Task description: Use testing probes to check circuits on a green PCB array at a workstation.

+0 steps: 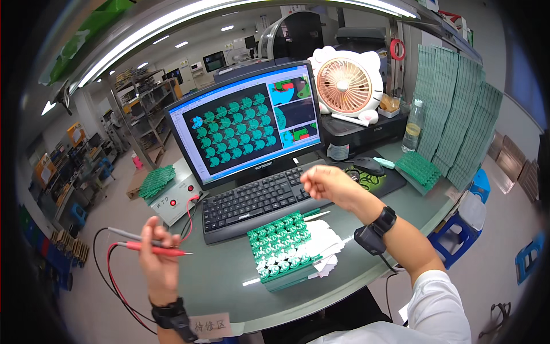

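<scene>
Two probes, one red and one grey, sit together in the left hand at the near left of a curved grey-green desk. The room behind is a bright workshop: ceiling strip lights, metal shelving far left, and blue stools on the pale floor to the right.

On the desk, a monitor showing rows of green board shapes stands at the far middle, with a black keyboard in front of it. A small white meter box sits left of the keyboard, with green boards lying on it. A pink fan stands on a black printer at the far right, a bottle beside it, and tall leaning stacks of green panels further right. A mouse rests on a dark pad.

The left hand is closed around both probes, fingers curled, gripping them near their back ends. The probes lie nearly level, long axis left to right, tips pointing right toward a stack of green circuit boards in the near middle; the tips are in the air, apart from the stack. Red and black leads loop down from the handles.

The right hand hovers above the keyboard's right end, loosely curled and holding nothing that I can see.
</scene>
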